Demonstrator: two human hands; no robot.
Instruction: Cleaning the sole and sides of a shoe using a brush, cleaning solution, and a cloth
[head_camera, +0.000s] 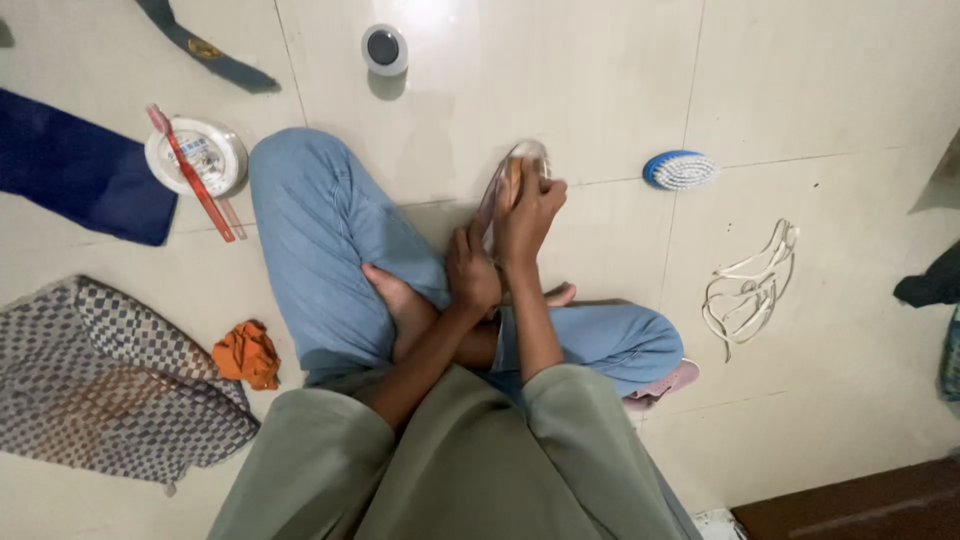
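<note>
I sit cross-legged on a tiled floor in blue jeans (320, 230). A pale shoe (518, 160) stands on edge in front of my knees, seen from the side. My right hand (530, 212) is closed around its upper part. My left hand (470, 272) grips its lower end, just above my bare foot (400, 300). A loose bundle of white laces (750, 288) lies on the floor to the right, apart from both hands.
A blue-and-white scrub brush (680, 170) lies right of the shoe. At the left are a white round tub (205, 150) with a red toothbrush (192, 172) across it, a blue cloth (75, 170), a checked cloth (110, 380) and an orange rag (248, 353). A pink shoe (668, 384) peeks from under my right knee.
</note>
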